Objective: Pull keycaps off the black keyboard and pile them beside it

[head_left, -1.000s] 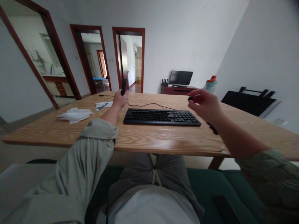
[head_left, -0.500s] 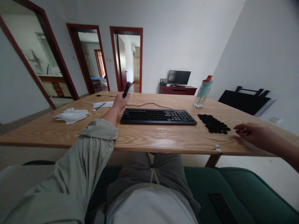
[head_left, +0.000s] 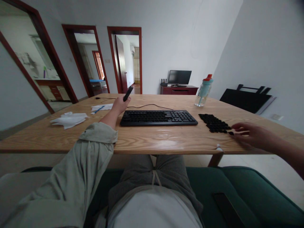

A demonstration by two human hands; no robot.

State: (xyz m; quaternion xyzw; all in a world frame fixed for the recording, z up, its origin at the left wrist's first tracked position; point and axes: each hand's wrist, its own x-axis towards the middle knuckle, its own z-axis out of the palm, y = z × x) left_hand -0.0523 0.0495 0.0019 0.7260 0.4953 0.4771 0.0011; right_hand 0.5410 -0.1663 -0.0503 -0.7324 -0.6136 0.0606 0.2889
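Observation:
My left hand (head_left: 120, 105) rests on the wooden table (head_left: 154, 139) left of a black keyboard (head_left: 158, 117). It is closed round a slim black tool (head_left: 128, 93) that points up and to the right. My right hand (head_left: 249, 136) lies low on the table's right end, beside a patch of loose black keycaps (head_left: 214, 123). Its fingertips pinch a small black keycap (head_left: 231, 133) at the patch's near corner.
A clear water bottle with a teal and red top (head_left: 203, 91) stands behind the keycaps. Crumpled white tissues (head_left: 68, 119) and a sheet of paper with a blue pen (head_left: 101, 108) lie at the left. The keyboard's cable (head_left: 152, 105) runs across the back. A dark phone (head_left: 225, 210) rests on the green sofa.
My right hand came down from above the keyboard with a keycap to the table's right end, then slid left to the keycap patch. The left hand's tool tilted to the right.

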